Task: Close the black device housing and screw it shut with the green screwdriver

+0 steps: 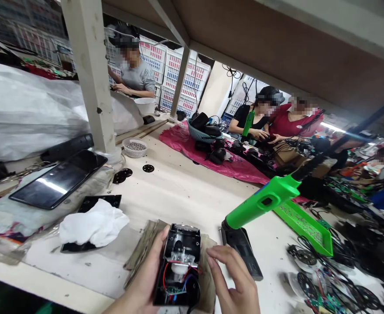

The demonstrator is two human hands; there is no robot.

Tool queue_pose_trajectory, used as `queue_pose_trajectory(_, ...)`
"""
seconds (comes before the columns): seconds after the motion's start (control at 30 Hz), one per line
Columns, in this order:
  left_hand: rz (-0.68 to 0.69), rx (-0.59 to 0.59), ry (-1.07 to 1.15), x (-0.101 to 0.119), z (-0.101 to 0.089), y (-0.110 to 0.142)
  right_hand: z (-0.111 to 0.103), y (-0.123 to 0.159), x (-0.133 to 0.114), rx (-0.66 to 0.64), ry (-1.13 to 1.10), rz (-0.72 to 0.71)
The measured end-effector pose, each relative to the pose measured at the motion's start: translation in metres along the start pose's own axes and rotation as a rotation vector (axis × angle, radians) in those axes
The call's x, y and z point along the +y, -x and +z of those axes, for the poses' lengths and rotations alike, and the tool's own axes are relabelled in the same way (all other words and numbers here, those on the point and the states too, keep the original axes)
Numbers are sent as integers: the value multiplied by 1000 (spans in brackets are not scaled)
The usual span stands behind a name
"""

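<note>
The left hand (149, 277) grips an open black case (180, 266). Just right of it, the right hand (236, 279) brings its fingertips close; whether they pinch anything cannot be told.

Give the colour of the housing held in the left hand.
Black; the housing shows best in the head view.

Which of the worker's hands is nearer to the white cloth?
Left. The left hand holds a black device right of the white cloth; the right hand is farther, beyond the device.
</note>
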State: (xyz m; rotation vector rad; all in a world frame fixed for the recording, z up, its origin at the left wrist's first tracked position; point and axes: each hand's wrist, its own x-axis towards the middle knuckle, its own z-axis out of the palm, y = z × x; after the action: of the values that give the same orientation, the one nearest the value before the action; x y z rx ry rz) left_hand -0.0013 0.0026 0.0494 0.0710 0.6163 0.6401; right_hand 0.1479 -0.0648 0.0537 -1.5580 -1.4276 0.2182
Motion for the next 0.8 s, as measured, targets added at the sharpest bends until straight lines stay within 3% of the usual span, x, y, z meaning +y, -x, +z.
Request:
queue_pose_trajectory(0.53,11,118,-29,2,7,-3,3,0,2,-63,-23,24)
queue_pose_trajectory(0.67,-9,112,9,2,8,-5,3,4,-1,-73,-45,113)
queue_pose_trajectory(0.8,-13,59,51,2,5,-5,5,27,-2,-53,-49,230)
